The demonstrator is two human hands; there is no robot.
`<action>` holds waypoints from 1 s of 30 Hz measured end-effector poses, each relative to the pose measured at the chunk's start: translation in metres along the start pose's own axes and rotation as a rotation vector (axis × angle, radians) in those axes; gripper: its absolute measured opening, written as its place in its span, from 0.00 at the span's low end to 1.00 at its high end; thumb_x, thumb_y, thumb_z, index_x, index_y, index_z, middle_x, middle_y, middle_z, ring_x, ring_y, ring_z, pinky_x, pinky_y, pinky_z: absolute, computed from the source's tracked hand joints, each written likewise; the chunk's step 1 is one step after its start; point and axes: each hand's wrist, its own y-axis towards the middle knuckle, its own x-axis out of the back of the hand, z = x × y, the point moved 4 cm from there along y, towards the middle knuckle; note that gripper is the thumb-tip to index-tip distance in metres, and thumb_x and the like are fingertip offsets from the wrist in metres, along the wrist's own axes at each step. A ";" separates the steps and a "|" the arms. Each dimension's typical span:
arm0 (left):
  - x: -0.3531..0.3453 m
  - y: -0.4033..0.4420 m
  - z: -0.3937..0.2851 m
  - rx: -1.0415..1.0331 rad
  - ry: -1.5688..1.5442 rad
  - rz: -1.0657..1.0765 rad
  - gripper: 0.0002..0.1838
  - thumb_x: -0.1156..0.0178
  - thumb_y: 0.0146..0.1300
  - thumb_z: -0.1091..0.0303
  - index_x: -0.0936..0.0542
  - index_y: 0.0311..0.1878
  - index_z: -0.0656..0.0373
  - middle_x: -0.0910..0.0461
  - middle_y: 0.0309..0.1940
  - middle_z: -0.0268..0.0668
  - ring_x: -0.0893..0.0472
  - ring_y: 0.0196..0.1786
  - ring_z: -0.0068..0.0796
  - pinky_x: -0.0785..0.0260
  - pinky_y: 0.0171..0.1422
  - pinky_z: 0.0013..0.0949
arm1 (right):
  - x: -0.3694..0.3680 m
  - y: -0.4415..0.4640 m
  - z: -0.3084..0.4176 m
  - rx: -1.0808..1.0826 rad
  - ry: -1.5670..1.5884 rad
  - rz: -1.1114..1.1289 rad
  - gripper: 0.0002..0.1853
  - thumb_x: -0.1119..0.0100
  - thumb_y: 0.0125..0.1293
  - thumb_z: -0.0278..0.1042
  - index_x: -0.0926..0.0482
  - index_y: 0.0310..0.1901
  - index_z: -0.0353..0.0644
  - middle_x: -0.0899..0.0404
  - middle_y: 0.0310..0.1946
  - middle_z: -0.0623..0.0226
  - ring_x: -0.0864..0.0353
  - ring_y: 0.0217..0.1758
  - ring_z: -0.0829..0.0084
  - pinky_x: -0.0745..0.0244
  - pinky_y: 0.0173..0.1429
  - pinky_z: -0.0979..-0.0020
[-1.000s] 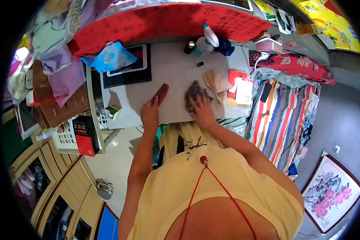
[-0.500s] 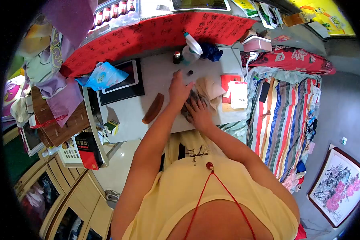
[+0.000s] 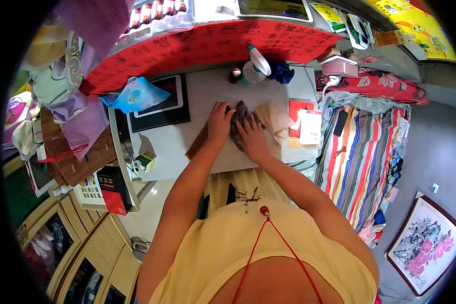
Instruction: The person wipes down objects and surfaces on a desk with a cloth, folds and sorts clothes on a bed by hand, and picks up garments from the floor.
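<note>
The mottled grey, crumpled soft bundle (image 3: 241,109) lies beneath the right hand (image 3: 252,136), whose fingers are spread flat over it. Steady, even pressure there should hold it best, I judge, leaving its exposed end free for the left hand (image 3: 220,122). Its long axis runs roughly away from the body, the narrow end pointing beyond the right fingertips. Just beside, the left hand seems to pinch a small dark stub (image 3: 230,109). A brown, elongated piece (image 3: 196,144) lies by the left wrist; beige folded cloth (image 3: 274,120) sits right of the right hand.
</note>
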 end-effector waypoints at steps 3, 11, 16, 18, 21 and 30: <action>0.009 -0.015 0.019 0.058 0.028 -0.006 0.15 0.42 0.62 0.68 0.25 0.49 0.64 0.26 0.47 0.47 0.24 0.50 0.50 0.31 0.51 0.44 | 0.007 0.034 0.009 -0.122 0.003 -0.135 0.34 0.42 0.61 0.37 0.41 0.69 0.46 0.38 0.65 0.53 0.42 0.68 0.49 0.47 0.69 0.50; 0.001 -0.028 0.039 0.274 -0.315 -0.150 0.13 0.43 0.62 0.70 0.21 0.48 0.65 0.20 0.43 0.48 0.20 0.43 0.43 0.30 0.48 0.37 | 0.038 0.051 0.021 0.035 0.630 -0.179 0.30 0.44 0.58 0.28 0.35 0.65 0.46 0.35 0.62 0.53 0.38 0.64 0.49 0.42 0.67 0.55; 0.019 -0.017 0.027 0.489 -0.431 -0.113 0.12 0.40 0.61 0.66 0.21 0.41 0.65 0.19 0.39 0.41 0.21 0.32 0.32 0.30 0.39 0.35 | 0.032 0.050 0.013 0.071 0.524 -0.199 0.32 0.43 0.56 0.26 0.36 0.65 0.46 0.34 0.61 0.53 0.38 0.63 0.49 0.40 0.67 0.55; 0.022 -0.006 0.027 0.436 -0.506 -0.160 0.11 0.40 0.61 0.66 0.22 0.41 0.64 0.20 0.38 0.41 0.21 0.33 0.34 0.30 0.40 0.36 | 0.024 0.048 -0.001 -0.069 0.270 -0.061 0.34 0.41 0.55 0.27 0.37 0.66 0.48 0.35 0.61 0.54 0.38 0.63 0.49 0.40 0.67 0.55; 0.043 0.021 0.008 0.167 -0.338 -0.267 0.10 0.39 0.61 0.66 0.24 0.41 0.63 0.23 0.37 0.42 0.21 0.36 0.40 0.30 0.42 0.38 | 0.031 0.039 0.000 -0.056 0.192 -0.086 0.36 0.38 0.52 0.27 0.36 0.66 0.49 0.34 0.58 0.55 0.37 0.61 0.52 0.40 0.65 0.53; 0.068 0.080 0.049 -0.067 0.122 -0.321 0.10 0.39 0.58 0.72 0.25 0.43 0.59 0.23 0.41 0.46 0.22 0.43 0.50 0.31 0.46 0.45 | 0.018 0.038 -0.003 -0.090 0.121 -0.035 0.38 0.35 0.52 0.30 0.38 0.67 0.52 0.37 0.61 0.56 0.38 0.63 0.50 0.39 0.66 0.53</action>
